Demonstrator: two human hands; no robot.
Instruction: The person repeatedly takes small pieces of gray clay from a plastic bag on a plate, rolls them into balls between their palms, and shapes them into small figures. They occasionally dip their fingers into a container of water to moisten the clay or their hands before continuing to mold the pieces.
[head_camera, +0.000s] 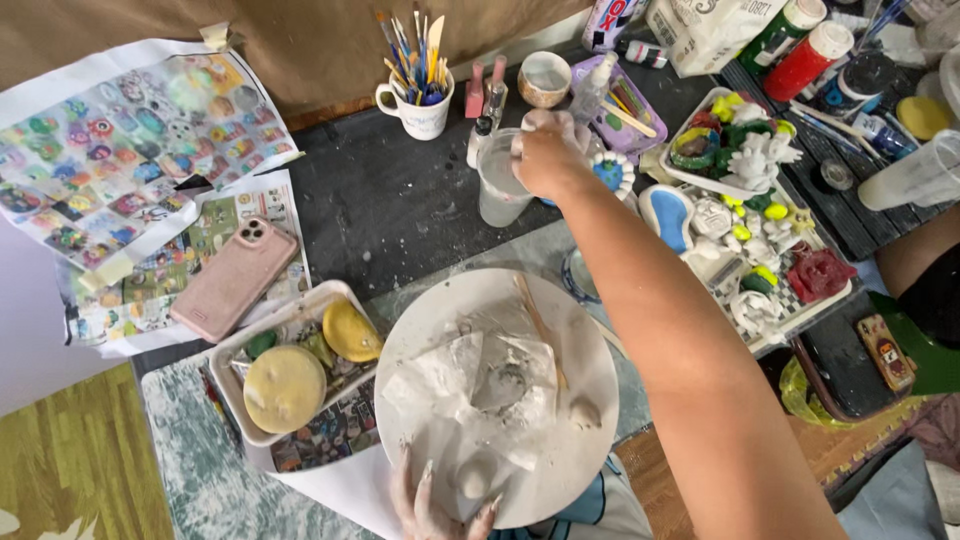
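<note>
Clear plastic, clouded with whitish water, is what the right hand (548, 152) closes over: its fingers curl down around the rim of a tall see-through cup (500, 185) standing on the dark worktop (390, 210). The grip is narrow and wrapped on the cup's top edge, the forearm stretching back toward the wearer across the table.

Just beyond the cup stand small pink bottles (484, 92) and a white mug stuffed with paintbrushes and modelling tools (418, 100); to the grip's far side sits a small beige ceramic bowl (545, 78) and a lilac plastic tray with wooden sticks (622, 110). Right beside the knuckles lies a blue-and-white painted clay piece (610, 172), and past it a white tray crowded with painted and bare clay figures (745, 200).

Nearer the wearer, the left hand (430, 505), smeared with pale clay, rests its fingers on the near edge of a round white clay-dusted board (590, 340), thumb and fingers spread, not clasping anything I can tell. On the board lie a flattened slab of grey-white clay (480, 390), two small clay balls (585, 412) and a wooden modelling stick (538, 325).

Beside the board, away from the cup, a white rectangular tray holds yellow sponges (285, 385); farther out lies a pink-cased phone (235, 278) on printed colour sheets (110, 150).
</note>
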